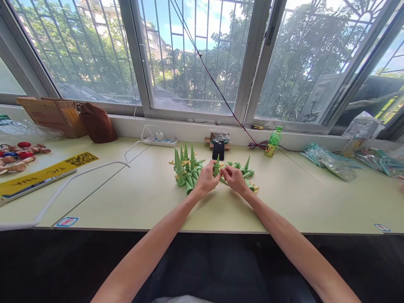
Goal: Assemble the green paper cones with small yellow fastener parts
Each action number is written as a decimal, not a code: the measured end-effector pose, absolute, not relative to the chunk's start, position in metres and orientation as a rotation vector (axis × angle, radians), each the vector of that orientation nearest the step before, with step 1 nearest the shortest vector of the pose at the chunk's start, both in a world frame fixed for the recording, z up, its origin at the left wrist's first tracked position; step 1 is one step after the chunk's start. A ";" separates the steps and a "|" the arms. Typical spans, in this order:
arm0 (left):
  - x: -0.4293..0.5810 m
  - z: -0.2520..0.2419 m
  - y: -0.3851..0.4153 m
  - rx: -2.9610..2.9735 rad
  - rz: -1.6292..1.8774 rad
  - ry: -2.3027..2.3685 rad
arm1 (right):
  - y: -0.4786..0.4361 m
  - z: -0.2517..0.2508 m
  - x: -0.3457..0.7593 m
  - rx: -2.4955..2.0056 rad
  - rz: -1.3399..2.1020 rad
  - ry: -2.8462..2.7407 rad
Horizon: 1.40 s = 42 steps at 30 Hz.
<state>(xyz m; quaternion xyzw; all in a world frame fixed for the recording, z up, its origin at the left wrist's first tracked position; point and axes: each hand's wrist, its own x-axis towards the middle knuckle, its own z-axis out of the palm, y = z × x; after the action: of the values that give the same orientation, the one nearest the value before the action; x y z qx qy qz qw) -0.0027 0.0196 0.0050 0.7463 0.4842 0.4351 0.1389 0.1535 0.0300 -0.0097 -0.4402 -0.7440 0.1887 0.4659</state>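
Note:
Upright in the fingers of my left hand (208,179) is a green plastic piece with a pointed cone top (216,166). My right hand (234,178) is pinched closed against the side of that piece. A bit of yellow shows at its fingertips, too small to make out. To the left stands a cluster of similar green cone-topped pieces (180,171) with small yellow parts on them, some upright and some lying down. More green parts (246,171) lie behind and beside my right hand, partly hidden by it, with yellow pieces (256,189) near the wrist.
Behind my hands lies a black phone (218,150) against a small box. A green drink bottle (273,142), a power strip (160,141) and cables line the windowsill. Bagged items (331,162) sit at right; a brown pouch (97,123), cardboard box (52,115) and wooden toys (23,155) at left.

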 end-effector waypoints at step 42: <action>-0.002 0.003 0.021 2.168 1.225 1.434 | 0.030 -0.011 0.153 -1.083 0.435 -1.823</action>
<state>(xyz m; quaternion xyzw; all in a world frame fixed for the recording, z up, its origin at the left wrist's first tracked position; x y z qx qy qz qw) -0.0024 0.0212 0.0028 0.7477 0.4946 0.4224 0.1335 0.1530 0.0302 -0.0109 -0.4417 -0.7437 0.1775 0.4695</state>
